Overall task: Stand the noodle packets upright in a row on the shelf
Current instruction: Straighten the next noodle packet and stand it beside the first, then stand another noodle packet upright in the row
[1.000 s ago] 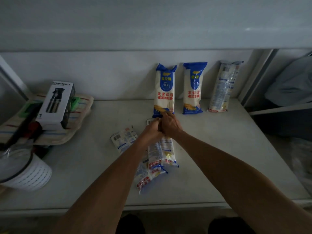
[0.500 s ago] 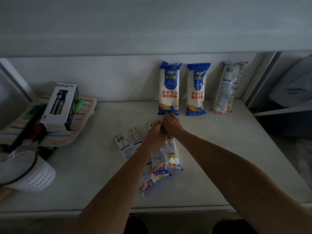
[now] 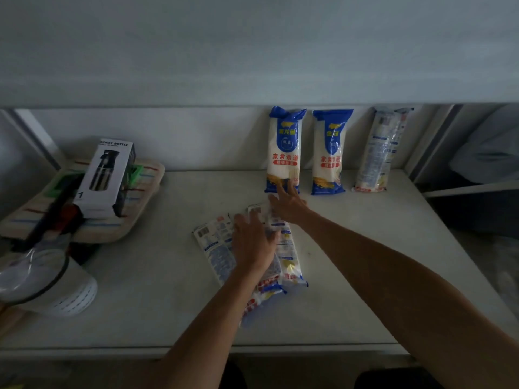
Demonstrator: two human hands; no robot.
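Note:
Three noodle packets stand upright against the back wall: two blue-and-white ones (image 3: 285, 147) (image 3: 331, 150) and a clear printed one (image 3: 379, 153) to their right. Several more packets lie flat mid-shelf: one showing its printed back (image 3: 214, 248), one white and yellow (image 3: 290, 262), and one nearer the front edge (image 3: 261, 301). My left hand (image 3: 252, 242) lies palm down on the flat packets with fingers spread. My right hand (image 3: 286, 206) stretches forward, fingers extended, its tips touching the base of the leftmost upright packet.
A boxed spray bottle (image 3: 104, 178) lies on a striped mat (image 3: 140, 220) at the left. A white perforated container with a clear lid (image 3: 70, 293) sits front left. A divider (image 3: 429, 141) closes the shelf's right end. The shelf's front edge (image 3: 280, 348) runs below my forearms.
My hands were pressed together at the flat packets' far end. Now they have parted: the left drew back onto the pile, the right reached forward to the upright packet's base.

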